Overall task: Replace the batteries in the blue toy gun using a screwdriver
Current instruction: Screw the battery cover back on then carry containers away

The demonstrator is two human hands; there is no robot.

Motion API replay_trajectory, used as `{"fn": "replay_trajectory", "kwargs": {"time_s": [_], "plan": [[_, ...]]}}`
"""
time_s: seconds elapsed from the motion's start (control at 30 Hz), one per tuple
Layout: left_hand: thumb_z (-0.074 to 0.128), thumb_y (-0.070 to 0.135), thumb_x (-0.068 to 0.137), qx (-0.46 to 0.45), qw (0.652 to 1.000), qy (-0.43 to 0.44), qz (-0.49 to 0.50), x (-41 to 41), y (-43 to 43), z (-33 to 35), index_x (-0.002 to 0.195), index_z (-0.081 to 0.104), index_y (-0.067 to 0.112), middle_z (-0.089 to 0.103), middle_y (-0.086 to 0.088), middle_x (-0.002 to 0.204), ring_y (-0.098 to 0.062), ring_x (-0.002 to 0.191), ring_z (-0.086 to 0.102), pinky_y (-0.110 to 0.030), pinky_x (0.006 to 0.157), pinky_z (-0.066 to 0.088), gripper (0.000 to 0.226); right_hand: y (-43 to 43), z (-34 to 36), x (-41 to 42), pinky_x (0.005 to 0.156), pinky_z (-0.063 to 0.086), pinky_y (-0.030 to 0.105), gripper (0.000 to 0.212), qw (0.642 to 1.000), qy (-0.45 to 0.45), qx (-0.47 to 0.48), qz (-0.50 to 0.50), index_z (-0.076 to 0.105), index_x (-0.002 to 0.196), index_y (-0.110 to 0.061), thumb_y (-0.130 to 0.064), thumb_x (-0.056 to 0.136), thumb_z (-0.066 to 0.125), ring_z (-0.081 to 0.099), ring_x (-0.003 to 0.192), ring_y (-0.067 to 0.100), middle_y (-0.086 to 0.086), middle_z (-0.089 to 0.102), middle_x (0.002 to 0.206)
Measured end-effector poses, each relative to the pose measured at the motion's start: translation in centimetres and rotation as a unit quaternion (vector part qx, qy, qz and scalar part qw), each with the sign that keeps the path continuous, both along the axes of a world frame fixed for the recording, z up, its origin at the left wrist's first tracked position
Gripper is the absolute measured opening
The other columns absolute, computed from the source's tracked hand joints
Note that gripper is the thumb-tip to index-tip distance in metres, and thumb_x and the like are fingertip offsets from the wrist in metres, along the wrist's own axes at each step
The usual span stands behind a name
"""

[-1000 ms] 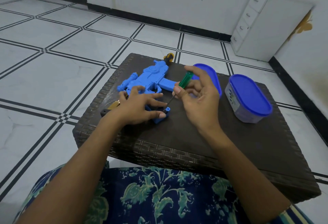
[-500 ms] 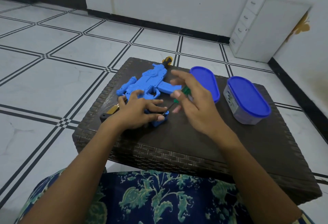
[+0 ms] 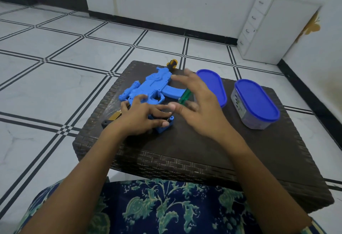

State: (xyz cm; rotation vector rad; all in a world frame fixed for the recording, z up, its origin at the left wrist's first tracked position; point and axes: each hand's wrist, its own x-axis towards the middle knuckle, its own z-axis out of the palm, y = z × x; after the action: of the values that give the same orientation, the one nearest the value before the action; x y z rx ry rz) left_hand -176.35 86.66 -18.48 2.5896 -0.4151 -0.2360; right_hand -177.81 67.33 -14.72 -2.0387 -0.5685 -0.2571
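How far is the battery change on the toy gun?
Done: nothing visible; no loose cover or batteries in view. In hand: the left hand holds the blue toy gun by its grip; the right hand holds the green screwdriver, tip at the grip's base. Left: open the compartment, swap batteries, close it.

Blue-lidded container [image 3: 257,102] and loose blue lid [image 3: 212,85] sit on woven table [image 3: 203,150].
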Motion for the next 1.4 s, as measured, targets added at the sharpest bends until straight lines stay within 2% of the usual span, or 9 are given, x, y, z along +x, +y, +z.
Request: {"fn": "replay_trajectory", "kwargs": {"time_s": [0.13,0.23,0.37,0.47,0.6,0.7,0.87,1.2,1.4], "plan": [[0.057,0.062,0.079,0.001,1.0,0.003,0.0,0.0,-0.1,0.3,0.088,0.044,0.073,0.023,0.054,0.112,-0.012,0.142,0.005,-0.051,0.11,0.004,0.019,-0.4,0.0,0.0,0.067,0.059,0.034,0.033,0.999,-0.029,-0.013,-0.006,0.064,0.115,-0.018,-0.017,0.085,0.076,0.07,0.083,0.01,0.003,0.072,0.097],[0.057,0.062,0.079,0.003,1.0,-0.001,0.003,0.0,-0.1,0.2,0.092,0.044,0.072,0.026,0.05,0.115,-0.013,0.142,0.006,-0.05,0.109,0.004,0.02,-0.1,0.0,0.0,0.081,0.058,0.024,0.054,1.0,0.0,-0.018,0.007,0.055,0.128,-0.026,-0.015,0.081,0.078,0.054,0.121,0.002,-0.008,0.052,0.139],[0.057,0.064,0.078,0.003,1.0,-0.002,-0.004,0.2,0.2,0.0,0.084,0.046,0.074,0.023,0.06,0.109,-0.011,0.141,0.008,-0.05,0.107,0.005,0.017,-0.3,-0.2,0.0,0.057,0.057,0.03,0.033,1.0,-0.023,-0.004,-0.009,0.062,0.109,-0.018,-0.017,0.081,0.079,0.068,0.079,0.01,0.002,0.072,0.096],[0.057,0.065,0.077,0.003,1.0,0.0,-0.004,0.3,0.1,0.0,0.084,0.046,0.074,0.027,0.057,0.115,-0.011,0.141,0.008,-0.05,0.107,0.005,0.015,0.0,0.0,0.0,0.076,0.059,0.022,0.069,1.0,0.004,-0.002,0.011,0.05,0.136,-0.028,-0.014,0.076,0.082,0.051,0.123,-0.003,-0.012,0.048,0.141],[0.057,0.065,0.077,0.01,1.0,-0.001,-0.003,0.3,0.2,0.0,0.082,0.045,0.076,0.031,0.05,0.12,-0.012,0.141,0.008,-0.049,0.107,0.006,0.017,-0.2,-0.2,0.0,0.07,0.06,0.033,0.052,0.999,-0.033,-0.004,-0.041,0.061,0.123,-0.022,-0.024,0.076,0.084,0.069,0.079,0.006,-0.004,0.071,0.092],[0.058,0.063,0.078,0.005,1.0,-0.007,-0.008,0.3,0.2,-0.1,0.083,0.047,0.073,0.02,0.058,0.1,-0.012,0.142,0.007,-0.049,0.108,0.006,0.015,0.2,-0.2,0.0,0.084,0.058,0.031,0.068,0.999,0.007,0.026,-0.021,0.056,0.13,-0.026,-0.018,0.071,0.087,0.06,0.105,-0.006,-0.014,0.061,0.12],[0.059,0.063,0.077,0.004,1.0,-0.004,-0.003,0.5,0.2,-0.2,0.083,0.047,0.073,0.024,0.051,0.11,-0.011,0.142,0.006,-0.048,0.107,0.005,0.016,-0.2,-0.4,0.3,0.081,0.057,0.026,0.06,0.996,-0.013,0.033,-0.08,0.06,0.119,-0.036,-0.031,0.066,0.089,0.067,0.091,0.004,-0.013,0.071,0.1],[0.055,0.075,0.067,0.005,1.0,0.014,-0.016,0.9,0.8,-0.8,0.112,0.048,0.069,0.031,0.046,0.135,-0.01,0.142,0.002,-0.053,0.107,0.002,0.046,-0.7,0.2,0.5,0.054,0.059,0.032,0.018,0.958,0.076,0.249,-0.123,0.06,0.082,-0.006,-0.018,0.088,0.072,0.07,0.06,0.029,0.021,0.068,0.069],[0.066,0.069,0.064,0.034,0.998,0.023,-0.045,0.8,1.3,-0.9,0.126,0.038,0.066,0.021,0.048,0.139,-0.005,0.141,-0.006,-0.048,0.108,0.0,0.068,-2.5,-0.8,1.0,0.047,0.052,0.033,0.052,0.973,0.069,0.019,-0.217,0.053,0.084,0.001,-0.049,0.096,0.047,0.06,0.05,0.021,0.016,0.06,0.061]]}}
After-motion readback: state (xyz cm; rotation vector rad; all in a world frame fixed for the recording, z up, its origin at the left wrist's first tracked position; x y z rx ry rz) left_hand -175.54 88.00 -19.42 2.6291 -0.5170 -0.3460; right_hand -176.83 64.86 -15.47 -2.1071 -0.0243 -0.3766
